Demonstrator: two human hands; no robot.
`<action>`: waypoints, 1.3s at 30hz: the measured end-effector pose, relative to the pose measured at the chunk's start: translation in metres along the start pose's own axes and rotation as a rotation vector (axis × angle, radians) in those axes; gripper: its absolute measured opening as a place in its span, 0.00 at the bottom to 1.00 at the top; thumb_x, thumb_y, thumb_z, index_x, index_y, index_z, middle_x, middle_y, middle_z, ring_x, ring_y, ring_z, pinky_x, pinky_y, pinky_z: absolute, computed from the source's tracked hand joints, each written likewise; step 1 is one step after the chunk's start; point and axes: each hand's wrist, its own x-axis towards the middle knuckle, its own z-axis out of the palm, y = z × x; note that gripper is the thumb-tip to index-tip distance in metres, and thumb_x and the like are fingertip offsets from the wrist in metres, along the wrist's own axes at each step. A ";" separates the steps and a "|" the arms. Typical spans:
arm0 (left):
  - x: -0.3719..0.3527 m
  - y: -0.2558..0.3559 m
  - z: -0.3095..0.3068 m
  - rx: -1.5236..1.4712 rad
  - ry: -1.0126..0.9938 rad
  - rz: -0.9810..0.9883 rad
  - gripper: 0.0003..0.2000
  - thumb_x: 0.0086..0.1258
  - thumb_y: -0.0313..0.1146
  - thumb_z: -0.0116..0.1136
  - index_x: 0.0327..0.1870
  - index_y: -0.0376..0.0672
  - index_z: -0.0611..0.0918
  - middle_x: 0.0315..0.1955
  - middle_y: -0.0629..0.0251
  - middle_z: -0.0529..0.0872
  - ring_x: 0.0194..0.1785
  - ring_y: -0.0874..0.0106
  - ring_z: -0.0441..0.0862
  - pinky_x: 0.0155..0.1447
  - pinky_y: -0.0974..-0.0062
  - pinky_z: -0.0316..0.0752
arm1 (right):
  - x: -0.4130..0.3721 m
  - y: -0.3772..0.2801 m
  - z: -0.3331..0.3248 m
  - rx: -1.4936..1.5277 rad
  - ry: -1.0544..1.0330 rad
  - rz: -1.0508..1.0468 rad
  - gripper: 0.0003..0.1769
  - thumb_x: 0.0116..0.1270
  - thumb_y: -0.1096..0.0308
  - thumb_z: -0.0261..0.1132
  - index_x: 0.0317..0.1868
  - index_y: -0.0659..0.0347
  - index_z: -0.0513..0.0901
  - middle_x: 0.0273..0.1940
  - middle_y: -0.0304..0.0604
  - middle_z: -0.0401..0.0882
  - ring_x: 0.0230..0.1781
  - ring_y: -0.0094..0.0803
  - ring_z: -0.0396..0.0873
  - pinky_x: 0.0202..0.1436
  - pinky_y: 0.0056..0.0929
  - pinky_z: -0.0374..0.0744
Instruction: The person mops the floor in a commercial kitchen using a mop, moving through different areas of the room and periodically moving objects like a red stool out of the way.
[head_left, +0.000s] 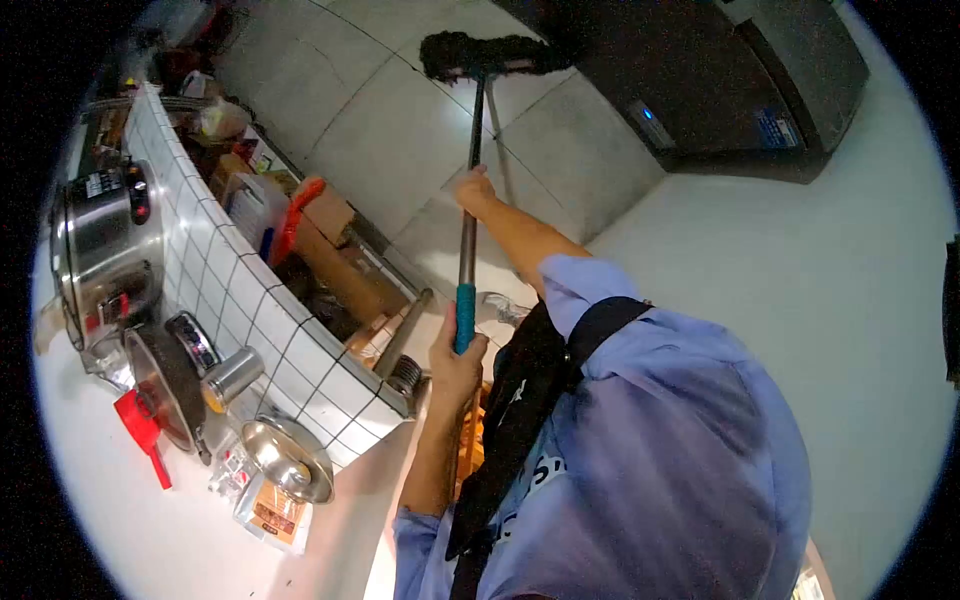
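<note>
A mop with a long metal pole reaches away from me across the tiled floor. Its dark, shaggy head lies on the floor near the top of the view, beside a dark appliance. My right hand is closed around the middle of the pole. Lower down, my left hand is wrapped round the teal grip at the near end of the pole.
The dark appliance stands at the upper right against a pale wall. At left, a white-tiled counter edge borders a steel cooker, a lidded pan, a metal bowl and a red scoop. Boxes sit below.
</note>
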 end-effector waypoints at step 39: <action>-0.400 -0.269 -0.125 0.771 0.398 -0.169 0.19 0.56 0.47 0.61 0.41 0.40 0.82 0.13 0.63 0.73 0.14 0.71 0.69 0.20 0.74 0.64 | -0.430 0.317 0.160 0.493 -0.798 0.607 0.05 0.56 0.78 0.59 0.28 0.72 0.72 0.28 0.52 0.75 0.30 0.42 0.79 0.35 0.37 0.80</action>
